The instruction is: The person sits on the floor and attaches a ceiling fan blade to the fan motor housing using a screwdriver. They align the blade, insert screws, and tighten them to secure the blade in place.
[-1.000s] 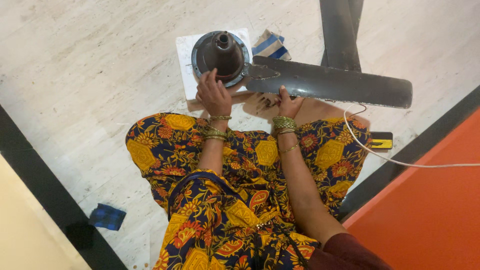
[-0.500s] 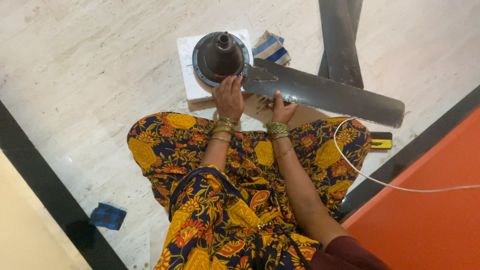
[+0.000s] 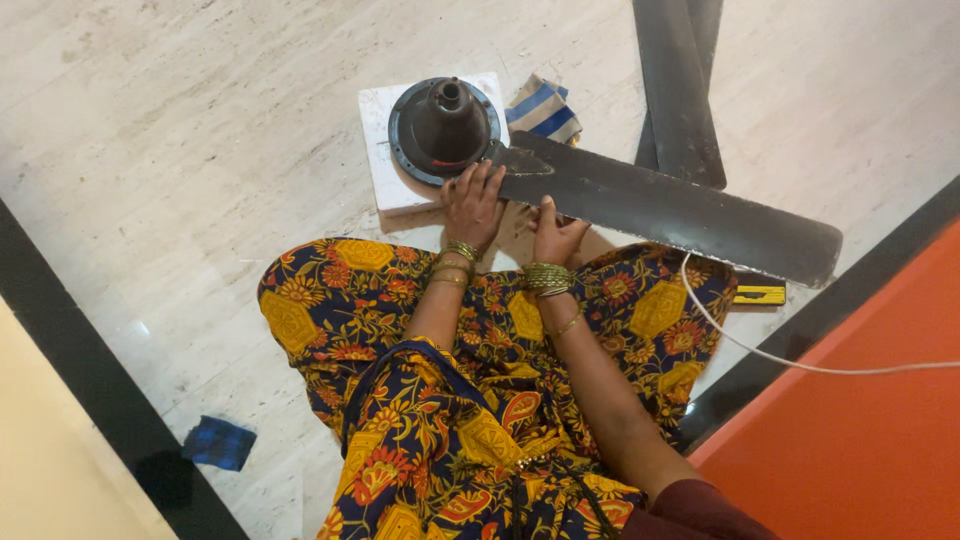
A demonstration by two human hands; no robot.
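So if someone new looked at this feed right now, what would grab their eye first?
Most likely the dark round ceiling-fan motor housing on a white square slab at top centre, with one long dark metal fan blade running right from it. Next, the left hand and right hand, both with green and gold bangles, resting at the blade's inner end. The bright orange floor strip fills the lower right corner.

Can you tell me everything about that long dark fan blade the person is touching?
The fan blade is long, flat and dark grey, with a dull, metal-like look. It lies flat on the pale floor, slanting from the round fan motor down toward the right. Its narrow end meets the motor's rim; its wide end is rounded. The left hand rests at that joint, and the right hand touches its lower edge. It crosses over other dark blades.
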